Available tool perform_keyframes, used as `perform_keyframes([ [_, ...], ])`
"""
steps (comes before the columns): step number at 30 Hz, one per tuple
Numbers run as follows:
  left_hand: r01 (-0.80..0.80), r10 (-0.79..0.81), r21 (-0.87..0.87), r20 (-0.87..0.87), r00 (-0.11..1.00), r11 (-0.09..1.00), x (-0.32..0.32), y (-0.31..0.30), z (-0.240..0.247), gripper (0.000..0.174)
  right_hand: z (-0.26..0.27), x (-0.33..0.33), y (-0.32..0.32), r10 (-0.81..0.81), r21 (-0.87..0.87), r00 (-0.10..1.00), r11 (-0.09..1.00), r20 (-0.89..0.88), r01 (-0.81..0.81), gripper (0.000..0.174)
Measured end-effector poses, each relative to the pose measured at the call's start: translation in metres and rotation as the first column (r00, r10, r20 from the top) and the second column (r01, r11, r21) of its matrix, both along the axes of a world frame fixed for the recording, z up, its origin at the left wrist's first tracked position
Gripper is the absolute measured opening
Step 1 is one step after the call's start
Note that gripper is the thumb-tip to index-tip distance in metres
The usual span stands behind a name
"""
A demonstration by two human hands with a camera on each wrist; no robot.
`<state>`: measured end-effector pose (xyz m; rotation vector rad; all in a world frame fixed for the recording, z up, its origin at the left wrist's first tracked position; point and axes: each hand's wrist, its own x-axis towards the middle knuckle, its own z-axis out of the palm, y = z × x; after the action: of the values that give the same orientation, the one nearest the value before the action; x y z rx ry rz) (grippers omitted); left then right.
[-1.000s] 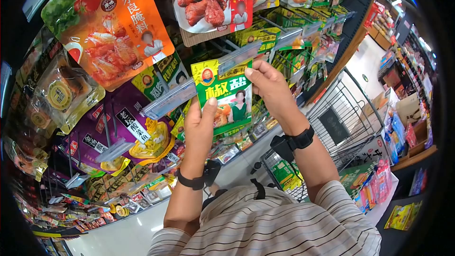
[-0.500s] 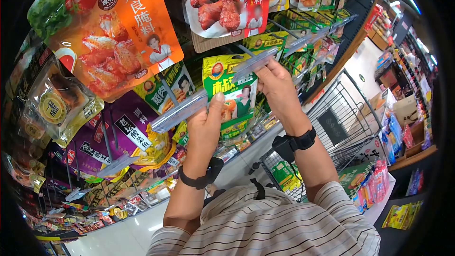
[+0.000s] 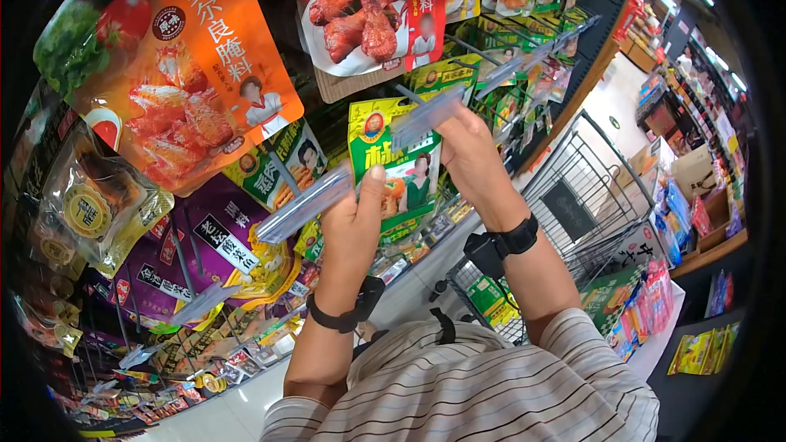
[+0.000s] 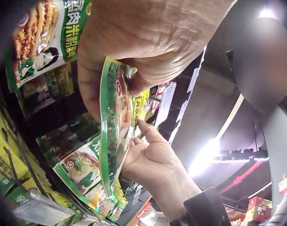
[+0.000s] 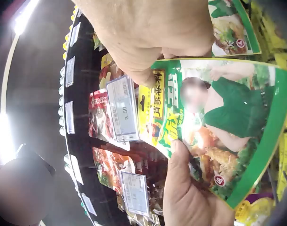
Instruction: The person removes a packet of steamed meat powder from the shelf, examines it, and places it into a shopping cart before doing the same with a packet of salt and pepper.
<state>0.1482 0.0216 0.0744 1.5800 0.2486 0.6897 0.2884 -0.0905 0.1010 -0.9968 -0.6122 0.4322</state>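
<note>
A green and yellow seasoning packet (image 3: 397, 172) is held upright between both hands, its top partly behind a clear price-tag holder (image 3: 427, 116). My left hand (image 3: 352, 225) pinches its left edge, thumb on the front. The right hand (image 3: 473, 155) grips the upper right edge, close behind the tag holder. The right wrist view shows the packet's front (image 5: 219, 117) with its hang hole beside a price tag (image 5: 123, 107), the left thumb lying on it. Seen from the left wrist, the packet (image 4: 116, 117) stands edge-on between the hands.
Large orange (image 3: 192, 65) and red chicken packets (image 3: 368, 16) hang above. Purple pouches (image 3: 205, 250) hang at lower left, near a projecting tag holder (image 3: 303, 200). A shopping cart (image 3: 585, 209) stands at the right, with green packets in it. Boxed goods line the aisle beyond.
The packet and both hands have moved slightly up and right, toward the rack. The packet's top is now more covered by the tag holder. The hanging goods have shifted in view.
</note>
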Motion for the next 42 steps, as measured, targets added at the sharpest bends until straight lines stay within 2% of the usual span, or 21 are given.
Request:
perform_keyframes([
  [3, -0.099, 0.104, -0.067, 0.074, 0.992, 0.993, 0.009, 0.001, -0.011, 0.032, 0.001, 0.004, -0.002, 0.030, -0.143, 0.999, 0.989, 0.039, -0.025, 0.025],
  [7, -0.129, 0.128, -0.083, -0.020, 0.992, 0.988, 0.007, 0.002, -0.009, 0.032, 0.003, 0.003, -0.001, 0.082, -0.113, 0.995, 0.990, -0.065, -0.089, 0.022],
  [9, -0.153, 0.149, -0.128, -0.042, 0.988, 0.980, 0.008, 0.003, -0.009, 0.033, -0.005, 0.009, 0.004, 0.043, -0.112, 0.999, 0.993, -0.027, -0.046, 0.022],
  [11, -0.123, 0.122, -0.002, -0.066, 0.990, 0.992, 0.008, 0.012, -0.009, 0.030, -0.012, 0.016, 0.009, 0.038, -0.114, 0.999, 0.993, -0.037, -0.042, 0.023],
  [14, -0.174, 0.180, 0.160, -0.026, 0.983, 0.972, 0.018, 0.025, -0.013, 0.034, -0.015, 0.018, 0.006, 0.039, -0.232, 0.994, 0.973, 0.102, -0.014, 0.030],
  [17, -0.246, 0.286, 0.207, -0.194, 0.939, 0.947, 0.029, 0.037, -0.014, 0.039, -0.031, 0.015, 0.000, -0.028, -0.260, 0.970, 0.961, 0.241, 0.092, 0.038],
  [18, -0.303, 0.334, 0.231, -0.109, 0.936, 0.925, 0.027, 0.025, 0.004, 0.038, -0.038, 0.014, -0.006, -0.045, -0.254, 0.968, 0.961, 0.248, 0.109, 0.039],
  [20, -0.332, 0.343, 0.291, 0.015, 0.939, 0.897, 0.035, 0.036, -0.005, 0.040, -0.047, 0.012, -0.023, -0.025, -0.229, 0.960, 0.969, 0.280, 0.091, 0.045],
  [21, -0.345, 0.339, 0.319, 0.074, 0.938, 0.883, 0.040, 0.045, -0.015, 0.041, -0.048, 0.011, -0.034, -0.004, -0.259, 0.974, 0.964, 0.228, 0.065, 0.044],
  [22, -0.493, 0.506, 0.376, 0.072, 0.860, 0.785, 0.053, 0.058, -0.038, 0.042, -0.047, 0.008, -0.046, 0.012, -0.288, 0.985, 0.957, 0.170, 0.038, 0.044],
  [24, -0.357, 0.412, 0.430, -0.038, 0.911, 0.829, 0.064, 0.106, -0.063, 0.047, -0.060, 0.010, -0.069, 0.018, -0.299, 0.996, 0.954, 0.092, 0.010, 0.039],
  [26, -0.269, 0.343, 0.392, -0.130, 0.930, 0.880, 0.058, 0.098, -0.062, 0.050, -0.075, 0.015, -0.100, -0.020, -0.327, 0.993, 0.943, 0.120, 0.058, 0.034],
  [27, -0.239, 0.326, 0.370, -0.196, 0.925, 0.898, 0.044, 0.077, -0.037, 0.052, -0.080, 0.017, -0.118, -0.041, -0.332, 0.992, 0.940, 0.119, 0.078, 0.032],
  [29, -0.372, 0.499, 0.547, -0.099, 0.861, 0.750, 0.038, 0.067, -0.040, 0.054, -0.083, 0.016, -0.157, -0.102, -0.383, 0.994, 0.918, 0.032, 0.107, 0.029],
  [31, -0.344, 0.361, 0.311, 0.004, 0.933, 0.886, 0.026, 0.051, -0.042, 0.047, -0.094, 0.020, -0.197, -0.206, -0.394, 0.978, 0.896, 0.035, 0.203, 0.032],
  [33, -0.369, 0.408, 0.617, 0.085, 0.909, 0.695, 0.010, 0.049, -0.047, 0.048, -0.100, 0.021, -0.241, -0.290, -0.416, 0.956, 0.865, 0.042, 0.281, 0.031],
  [34, -0.357, 0.332, 0.459, 0.137, 0.933, 0.814, 0.006, 0.031, -0.046, 0.046, -0.107, 0.022, -0.260, -0.363, -0.418, 0.930, 0.839, 0.051, 0.350, 0.030],
  [35, -0.376, 0.342, 0.465, 0.160, 0.926, 0.802, -0.002, 0.011, -0.045, 0.043, -0.115, 0.024, -0.280, -0.403, -0.423, 0.915, 0.825, 0.024, 0.375, 0.029],
  [37, -0.433, 0.396, 0.598, 0.202, 0.896, 0.675, -0.015, -0.019, -0.051, 0.040, -0.132, 0.028, -0.319, -0.481, -0.436, 0.876, 0.795, -0.030, 0.422, 0.029],
  [40, -0.265, 0.326, 0.542, -0.017, 0.945, 0.797, -0.028, -0.060, -0.065, 0.035, -0.157, 0.033, -0.363, -0.595, -0.446, 0.800, 0.737, -0.075, 0.507, 0.026],
  [42, -0.064, 0.146, 0.449, -0.151, 0.978, 0.891, -0.028, -0.086, -0.086, 0.031, -0.172, 0.038, -0.385, -0.645, -0.441, 0.755, 0.716, -0.122, 0.541, 0.024],
])
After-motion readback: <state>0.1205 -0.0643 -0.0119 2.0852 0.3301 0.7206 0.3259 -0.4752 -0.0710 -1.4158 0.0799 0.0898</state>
